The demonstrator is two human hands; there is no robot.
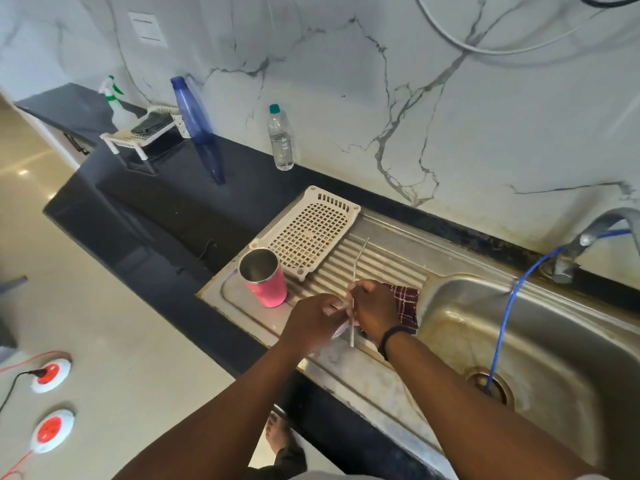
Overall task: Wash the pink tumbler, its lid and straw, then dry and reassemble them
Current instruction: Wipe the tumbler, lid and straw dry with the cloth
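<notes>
Hands meet over drainboard's front edge: right hand [375, 308] pinches straw [353, 296], left hand [313, 320] grips clear lid [337, 332]. Pink tumbler [265, 277] upright, w/o lid, near drainboard's [381, 261] left edge.

Colours at the sink: your pink tumbler [266, 284] on grey steel, dark tabletop [166, 202], white marble wall [346, 98].

The tumbler you washed is bright pink outside and bare silver inside. The straw [356, 271] is pale and clear. A maroon cloth [407, 303] carries a white check pattern. The drying tray [308, 233] is cream with a square grid. One bottle [192, 110] is translucent blue; the clear bottle [280, 138] has a teal cap. The wall is veined grey, a blue hose [502, 327] runs into the sink [554, 341], and your wristband [393, 337] is black.
</notes>
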